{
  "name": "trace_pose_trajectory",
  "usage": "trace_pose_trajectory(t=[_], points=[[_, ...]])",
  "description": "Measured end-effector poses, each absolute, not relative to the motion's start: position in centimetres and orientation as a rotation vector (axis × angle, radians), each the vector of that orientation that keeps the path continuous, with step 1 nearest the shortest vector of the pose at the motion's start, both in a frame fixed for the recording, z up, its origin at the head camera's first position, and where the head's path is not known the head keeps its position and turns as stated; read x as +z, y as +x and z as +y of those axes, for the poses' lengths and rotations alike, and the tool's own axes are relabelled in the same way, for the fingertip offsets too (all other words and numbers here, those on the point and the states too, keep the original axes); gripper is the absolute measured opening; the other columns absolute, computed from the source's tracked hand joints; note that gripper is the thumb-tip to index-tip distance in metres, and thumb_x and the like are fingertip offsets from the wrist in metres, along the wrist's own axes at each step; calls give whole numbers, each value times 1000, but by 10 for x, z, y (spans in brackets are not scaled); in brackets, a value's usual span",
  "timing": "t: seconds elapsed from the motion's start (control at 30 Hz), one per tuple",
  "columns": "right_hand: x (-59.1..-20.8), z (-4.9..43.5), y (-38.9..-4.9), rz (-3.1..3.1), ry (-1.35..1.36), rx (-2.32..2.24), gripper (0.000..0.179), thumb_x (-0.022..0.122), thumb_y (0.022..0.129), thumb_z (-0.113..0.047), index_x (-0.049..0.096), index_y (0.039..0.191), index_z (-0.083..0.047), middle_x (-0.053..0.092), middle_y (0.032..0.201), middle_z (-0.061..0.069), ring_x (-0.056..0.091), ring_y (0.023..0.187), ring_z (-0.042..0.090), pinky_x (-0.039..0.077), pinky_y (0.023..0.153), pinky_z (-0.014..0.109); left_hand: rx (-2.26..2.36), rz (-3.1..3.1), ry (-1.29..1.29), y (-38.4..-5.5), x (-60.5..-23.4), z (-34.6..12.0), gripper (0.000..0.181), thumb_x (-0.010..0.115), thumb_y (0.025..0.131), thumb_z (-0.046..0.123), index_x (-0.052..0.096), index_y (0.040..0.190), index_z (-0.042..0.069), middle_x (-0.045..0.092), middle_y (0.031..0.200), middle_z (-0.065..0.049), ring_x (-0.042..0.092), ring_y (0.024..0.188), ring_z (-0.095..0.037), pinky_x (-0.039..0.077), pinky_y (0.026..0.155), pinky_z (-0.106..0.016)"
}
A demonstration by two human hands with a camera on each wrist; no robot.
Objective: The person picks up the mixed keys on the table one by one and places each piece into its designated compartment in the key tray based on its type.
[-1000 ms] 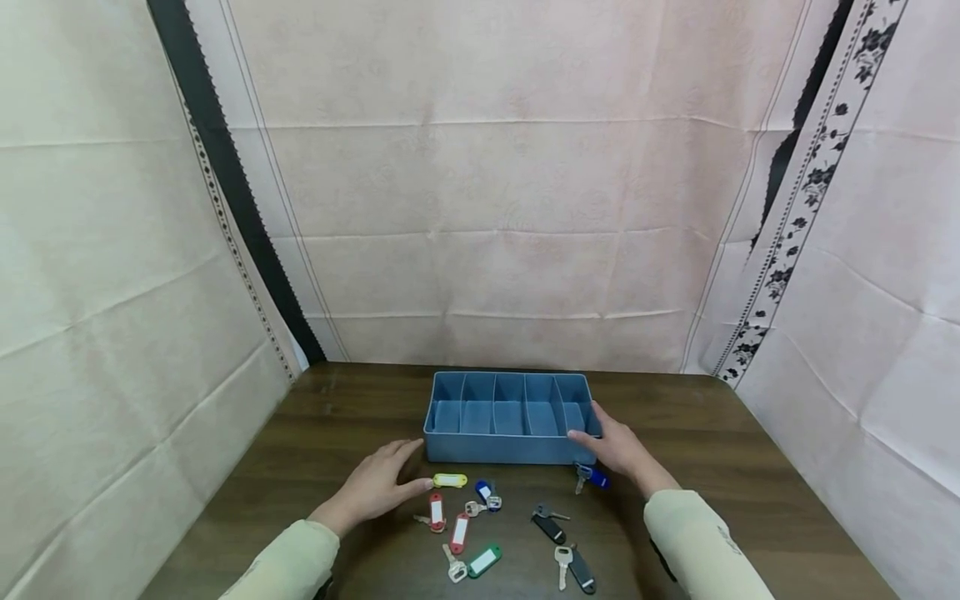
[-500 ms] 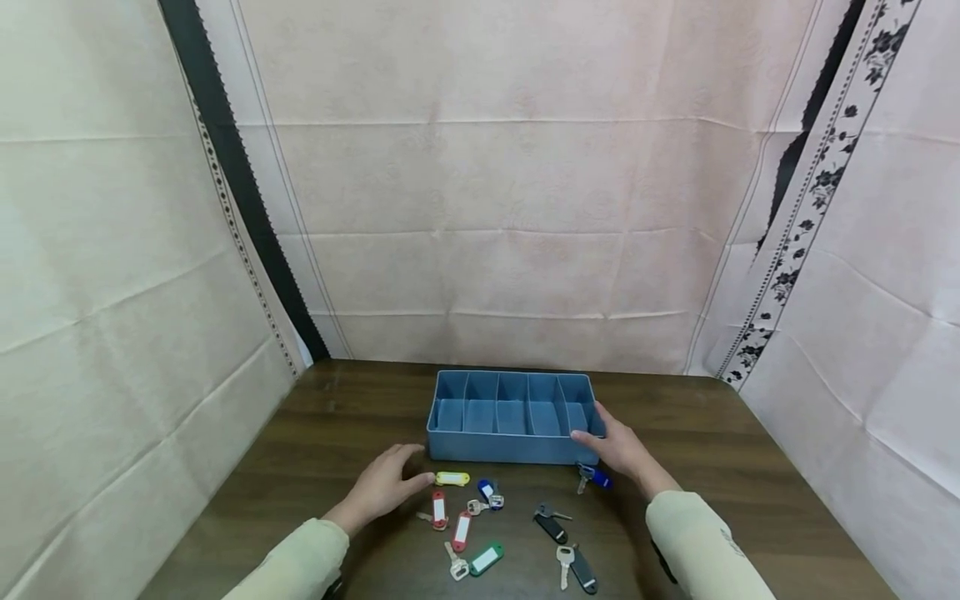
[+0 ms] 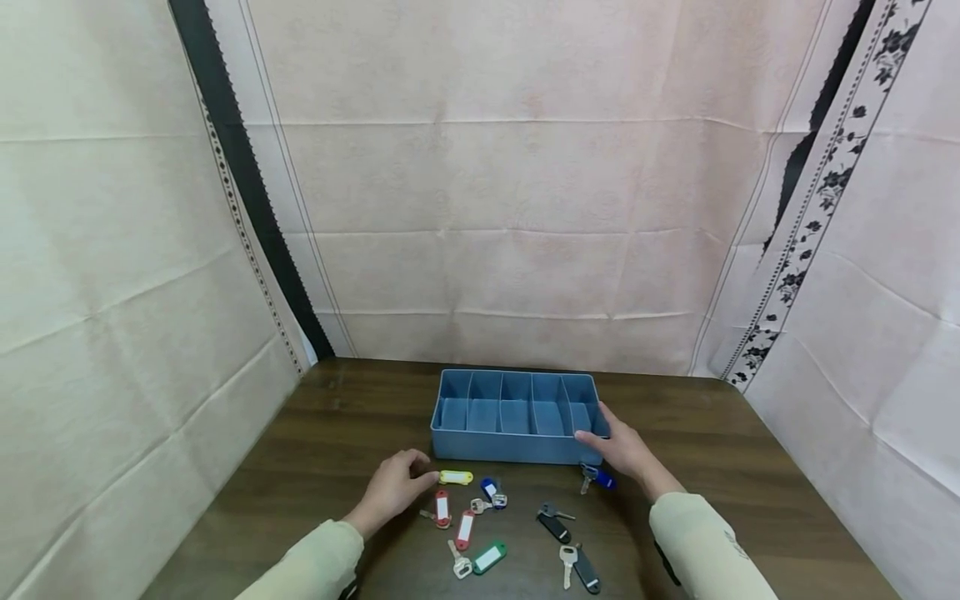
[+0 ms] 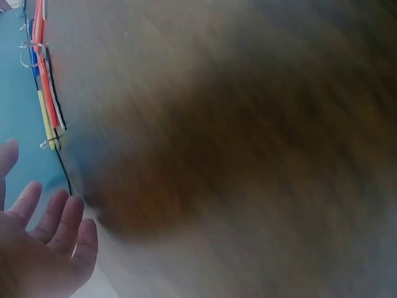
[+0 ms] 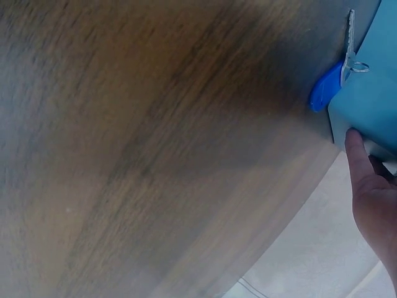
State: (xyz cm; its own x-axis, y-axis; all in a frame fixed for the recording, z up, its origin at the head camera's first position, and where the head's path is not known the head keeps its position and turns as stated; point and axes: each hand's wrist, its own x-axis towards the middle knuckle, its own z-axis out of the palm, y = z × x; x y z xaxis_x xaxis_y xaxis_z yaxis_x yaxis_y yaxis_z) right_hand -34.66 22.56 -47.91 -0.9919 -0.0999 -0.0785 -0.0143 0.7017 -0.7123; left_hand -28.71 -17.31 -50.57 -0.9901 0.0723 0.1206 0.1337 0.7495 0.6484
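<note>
Blue 5-compartment organizer [image 3: 517,447] sits on the wooden table [image 3: 360,408]; our right hand [image 3: 628,456] grips its near right corner; our left hand [image 3: 392,490], thumb apart from fingers, is just beside a yellow key tag [image 3: 456,477].

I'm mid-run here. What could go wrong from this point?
The left grip is right beside the yellow tag, with a red tag lying close by; picking up the yellow one might nudge the red one out of place.

The right grip touches the blue tray, and a blue key tag lies by the tray's near right corner; sliding the tray nearer could push that tag and its key along.
</note>
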Motion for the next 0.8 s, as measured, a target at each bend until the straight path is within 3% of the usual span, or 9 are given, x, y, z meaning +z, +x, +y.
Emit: trace_pose_trajectory(t=[0.33, 0.8], points=[[-481, 226, -348, 2798, -96, -1165, 113, 55, 81, -77, 8, 160, -10, 20, 158, 30, 25, 139, 54, 28, 103, 71, -961, -2850, -157, -288, -512, -165, 22, 77, 87, 29, 71, 98, 11, 62, 90, -1, 56, 81, -17, 51, 74, -43], [-479, 225, -347, 2800, -77, -1153, 114, 53, 81, -78, 8, 160, -10, 19, 157, 31, 25, 138, 55, 29, 101, 73, -808, -2825, -231, -287, -514, -159, 12, 79, 84, 26, 73, 83, 15, 58, 81, 2, 53, 79, -18, 46, 73, -46]])
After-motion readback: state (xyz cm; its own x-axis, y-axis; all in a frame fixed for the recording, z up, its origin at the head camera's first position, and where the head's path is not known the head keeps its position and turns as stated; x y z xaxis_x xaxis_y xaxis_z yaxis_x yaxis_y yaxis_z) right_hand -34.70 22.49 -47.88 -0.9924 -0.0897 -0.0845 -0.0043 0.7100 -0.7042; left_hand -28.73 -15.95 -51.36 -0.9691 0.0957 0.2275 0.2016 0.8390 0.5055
